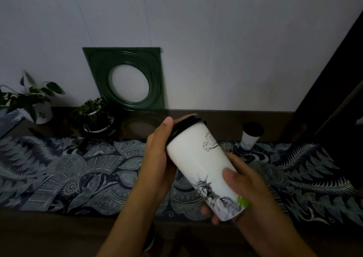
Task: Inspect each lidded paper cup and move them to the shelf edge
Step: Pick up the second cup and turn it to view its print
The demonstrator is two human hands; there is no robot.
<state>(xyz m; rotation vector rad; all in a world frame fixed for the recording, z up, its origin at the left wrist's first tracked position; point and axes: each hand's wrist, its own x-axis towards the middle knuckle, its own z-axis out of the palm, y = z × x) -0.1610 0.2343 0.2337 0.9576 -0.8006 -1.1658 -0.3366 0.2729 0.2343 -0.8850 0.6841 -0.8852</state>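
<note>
While I've got the paper cup (198, 158) tipped up over the shelf (225, 123), lid (184, 127) leaning away-left, my left hand (159, 156) wraps the lid end and my right hand (241, 186) grips the base, so right's nearer the second cup (250, 135).

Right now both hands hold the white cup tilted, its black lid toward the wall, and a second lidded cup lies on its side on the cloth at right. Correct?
Not quite. The second cup stands upright at the cloth's far edge, not on its side. The head view shows it. The rest holds: left hand at the black lid, right hand on the lower body of the tilted white cup.
</note>
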